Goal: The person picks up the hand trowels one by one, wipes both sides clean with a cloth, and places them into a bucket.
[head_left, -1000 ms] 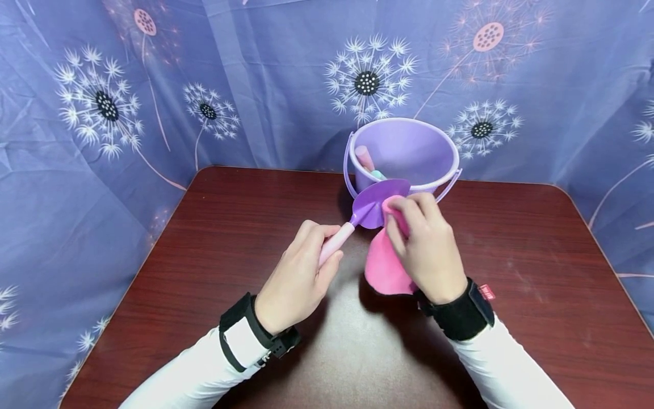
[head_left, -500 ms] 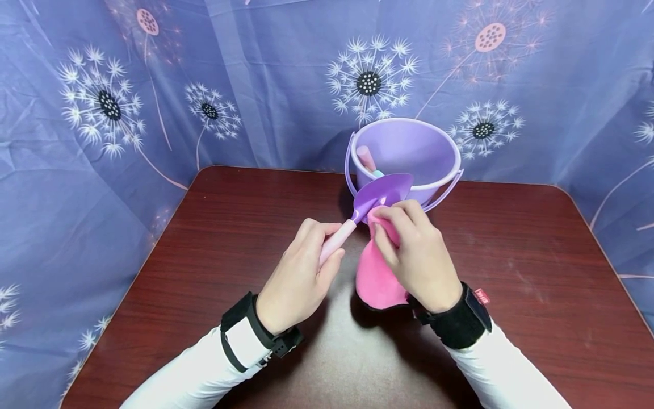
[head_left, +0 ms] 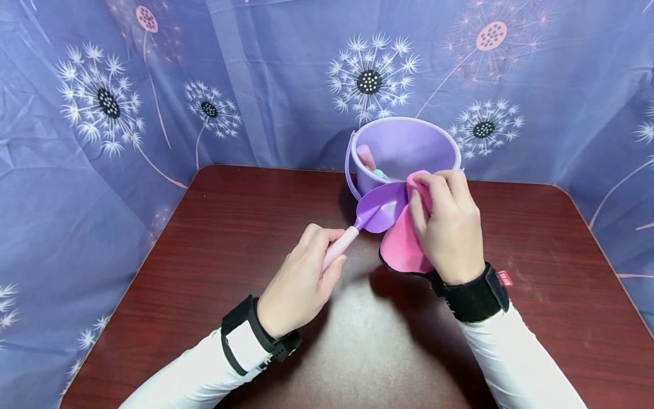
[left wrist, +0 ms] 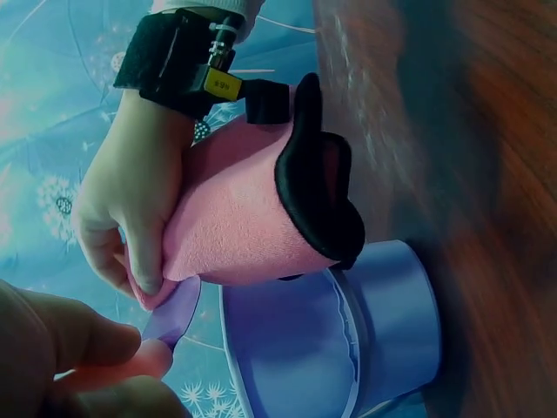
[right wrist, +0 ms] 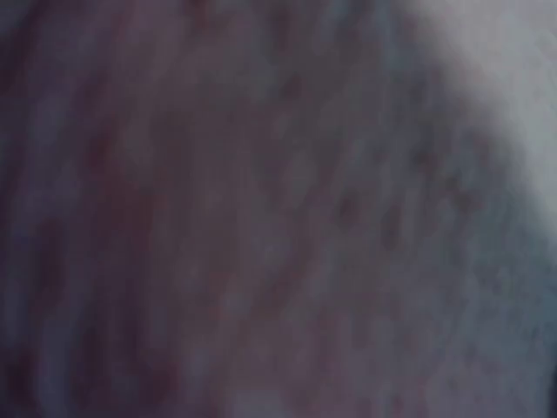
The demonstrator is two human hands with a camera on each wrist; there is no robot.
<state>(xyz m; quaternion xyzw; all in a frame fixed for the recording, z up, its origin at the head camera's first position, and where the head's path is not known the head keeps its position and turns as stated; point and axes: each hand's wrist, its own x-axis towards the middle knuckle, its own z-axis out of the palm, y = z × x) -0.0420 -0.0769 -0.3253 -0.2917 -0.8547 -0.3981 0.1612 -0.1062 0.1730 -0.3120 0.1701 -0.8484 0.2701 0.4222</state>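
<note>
My left hand (head_left: 296, 284) grips the pale pink handle of a purple toy shovel (head_left: 375, 213), its blade raised above the table. A pink cloth (head_left: 406, 244) with black edging is pinched between the thumb and fingers of my right hand (head_left: 452, 233). The bunched top of the cloth lies against the far edge of the blade, and the rest hangs down. In the left wrist view the cloth (left wrist: 244, 209) droops from the right hand (left wrist: 130, 174), and the shovel blade (left wrist: 174, 313) shows just below the fingers. A dark blur fills the right wrist view.
Close behind the shovel stands a purple bucket (head_left: 403, 150), with a pink stick-like piece (head_left: 365, 156) and a mint-green piece (head_left: 380, 174) inside. A dark red-brown table (head_left: 230, 227) lies under everything, backed by a blue dandelion-print curtain (head_left: 286, 85).
The right hand with the cloth first slid left and nearer, then moved right and away to the blade's far edge. The shovel blade has turned slightly; the left hand has barely moved.
</note>
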